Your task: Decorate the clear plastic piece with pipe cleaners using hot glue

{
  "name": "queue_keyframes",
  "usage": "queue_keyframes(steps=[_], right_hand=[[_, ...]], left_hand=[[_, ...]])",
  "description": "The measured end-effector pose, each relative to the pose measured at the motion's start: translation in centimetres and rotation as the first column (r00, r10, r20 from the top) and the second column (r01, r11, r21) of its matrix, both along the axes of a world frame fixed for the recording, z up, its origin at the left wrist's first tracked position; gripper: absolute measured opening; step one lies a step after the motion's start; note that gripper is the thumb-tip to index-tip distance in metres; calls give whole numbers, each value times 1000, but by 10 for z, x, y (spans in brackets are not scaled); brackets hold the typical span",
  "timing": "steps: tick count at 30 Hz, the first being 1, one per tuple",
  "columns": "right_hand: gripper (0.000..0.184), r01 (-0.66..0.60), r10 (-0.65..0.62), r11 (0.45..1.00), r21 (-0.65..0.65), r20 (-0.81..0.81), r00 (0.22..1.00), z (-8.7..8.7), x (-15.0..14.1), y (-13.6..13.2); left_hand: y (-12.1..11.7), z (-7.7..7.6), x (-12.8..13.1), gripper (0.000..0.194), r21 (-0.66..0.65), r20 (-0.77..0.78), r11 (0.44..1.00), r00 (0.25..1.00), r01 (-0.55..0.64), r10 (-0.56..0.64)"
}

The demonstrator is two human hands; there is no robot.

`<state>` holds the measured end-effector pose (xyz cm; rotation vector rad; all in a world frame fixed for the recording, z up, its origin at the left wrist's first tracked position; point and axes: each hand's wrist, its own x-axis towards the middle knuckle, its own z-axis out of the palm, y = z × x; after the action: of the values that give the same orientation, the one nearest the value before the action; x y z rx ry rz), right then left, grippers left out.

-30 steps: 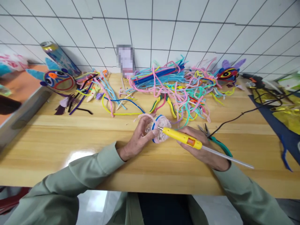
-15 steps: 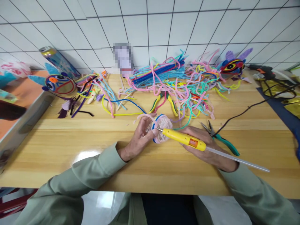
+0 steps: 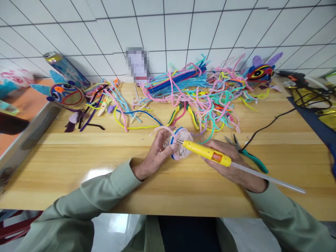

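Observation:
My left hand [image 3: 160, 150] is closed around a small round piece [image 3: 186, 147] made of pale pink fuzzy stems, with a blue band at its rim. A loose pink pipe cleaner [image 3: 165, 129] sticks out from it past my fingers. In my right hand [image 3: 223, 159] is a yellow hot glue gun [image 3: 206, 152], a long clear glue stick [image 3: 270, 179] jutting from its back end. The metal nozzle points left, at the blue-banded edge close to my left thumb. Whether it touches the piece I cannot tell.
Pliers with teal handles [image 3: 253, 160] lie beyond my right hand, near a black cord [image 3: 273, 123]. Yellow-green handled pliers [image 3: 193, 118] poke from a tangle of pipe cleaners [image 3: 181, 82]. Decorated fuzzy faces [image 3: 69, 93] stand left and right, with a can [image 3: 67, 68] behind.
The glue gun's tip has shifted slightly right and up along the round piece. My left hand holds the piece almost still.

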<state>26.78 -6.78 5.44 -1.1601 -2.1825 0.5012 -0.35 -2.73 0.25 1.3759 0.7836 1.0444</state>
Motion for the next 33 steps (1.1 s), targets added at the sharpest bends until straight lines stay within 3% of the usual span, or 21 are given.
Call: queue_keyframes(steps=[7, 24, 33], right_hand=[[10, -45, 45, 999, 0, 32, 998, -1, 2, -1], [10, 14, -14, 1000, 8, -44, 999, -3, -1, 1], [7, -34, 33, 999, -14, -21, 999, -2, 1, 0]], left_hand=[[0, -1, 0, 57, 6, 19, 1000, 1000, -14, 14], [1, -1, 2, 56, -1, 24, 1000, 999, -24, 24], [0, 0, 2, 57, 2, 16, 1000, 1000, -17, 17]])
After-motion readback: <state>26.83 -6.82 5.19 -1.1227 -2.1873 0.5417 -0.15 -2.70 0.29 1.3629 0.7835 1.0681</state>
